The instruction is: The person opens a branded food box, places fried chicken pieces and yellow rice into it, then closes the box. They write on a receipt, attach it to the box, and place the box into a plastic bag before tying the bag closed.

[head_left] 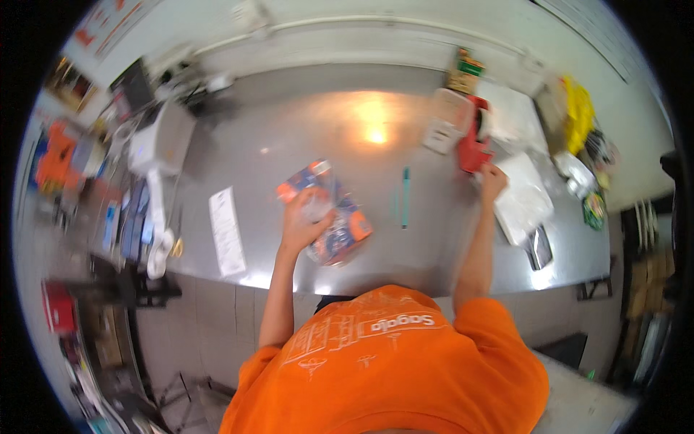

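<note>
My left hand (306, 222) holds a clear-plastic-wrapped packet (347, 225) with orange and blue colouring, low over the steel table (336, 130). Its thumb and fingers spread around the packet's near-left side. My right hand (493, 182) is at the near end of a red tape dispenser (473, 154), fingers drawn together. Blur hides whether tape is pinched between them. Between the hands lies a teal pen (405, 198). Left of the packet is a long white paper slip (227, 231) bearing print.
Clear plastic boxes (447, 120) sit beside the dispenser. White plastic bags (521, 195) and a dark flat object (539, 248) lie at right. A white machine (162, 138), probably a label printer, stands left, near yellow-handled scissors (177, 248). A carton (464, 73) stands at the back.
</note>
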The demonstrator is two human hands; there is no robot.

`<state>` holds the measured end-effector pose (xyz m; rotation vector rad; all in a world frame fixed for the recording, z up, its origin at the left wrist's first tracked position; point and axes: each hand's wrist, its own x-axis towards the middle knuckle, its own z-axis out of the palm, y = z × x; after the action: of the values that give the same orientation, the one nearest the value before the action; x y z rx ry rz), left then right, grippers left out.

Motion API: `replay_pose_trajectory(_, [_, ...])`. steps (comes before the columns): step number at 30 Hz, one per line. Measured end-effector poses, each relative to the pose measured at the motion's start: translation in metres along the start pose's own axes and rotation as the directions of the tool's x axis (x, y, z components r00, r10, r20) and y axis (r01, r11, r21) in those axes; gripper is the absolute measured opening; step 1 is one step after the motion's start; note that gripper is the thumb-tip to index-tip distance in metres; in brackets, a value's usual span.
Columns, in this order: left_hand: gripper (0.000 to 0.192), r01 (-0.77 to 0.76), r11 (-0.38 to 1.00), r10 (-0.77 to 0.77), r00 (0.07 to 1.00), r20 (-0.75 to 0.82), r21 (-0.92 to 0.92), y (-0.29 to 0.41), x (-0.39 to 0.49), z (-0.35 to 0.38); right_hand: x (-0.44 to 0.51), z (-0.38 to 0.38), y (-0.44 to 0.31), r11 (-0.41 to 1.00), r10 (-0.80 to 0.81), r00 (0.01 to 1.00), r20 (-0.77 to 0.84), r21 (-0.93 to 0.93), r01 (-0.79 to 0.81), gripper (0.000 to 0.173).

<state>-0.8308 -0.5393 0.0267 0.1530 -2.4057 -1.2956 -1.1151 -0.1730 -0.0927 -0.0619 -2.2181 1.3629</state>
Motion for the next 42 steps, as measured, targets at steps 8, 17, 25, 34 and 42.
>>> replay_pose_trajectory(8, [0.069,0.847,0.500,-0.470,0.440,-0.765,0.180,-0.171,-0.022,-0.182,-0.005,-0.089,-0.054,1.000,-0.009,0.997,0.082,0.003,0.009,0.031])
replay_pose_trajectory(17, [0.047,0.658,0.748,-0.615,0.735,-0.284,0.082,-0.167,-0.003,-0.185,-0.075,-0.030,-0.243,0.895,-0.182,0.887,0.425,0.446,-0.030,0.023])
replay_pose_trajectory(25, [0.074,0.105,0.888,-0.198,0.966,-0.165,-0.448,0.070,-0.045,-0.121,-0.194,0.023,-0.396,0.558,-0.590,0.265,0.762,0.623,-0.548,0.020])
replay_pose_trajectory(34, [0.061,0.120,0.811,-0.315,0.914,-0.255,-0.573,0.102,-0.067,-0.113,-0.231,0.046,-0.393,0.654,-0.581,0.196,0.790,0.597,-0.465,0.022])
replay_pose_trajectory(42, [0.045,0.245,0.827,-0.390,0.899,-0.201,-0.506,0.095,-0.063,-0.103,-0.234,0.050,-0.375,0.612,-0.511,0.269,0.817,0.565,-0.553,0.025])
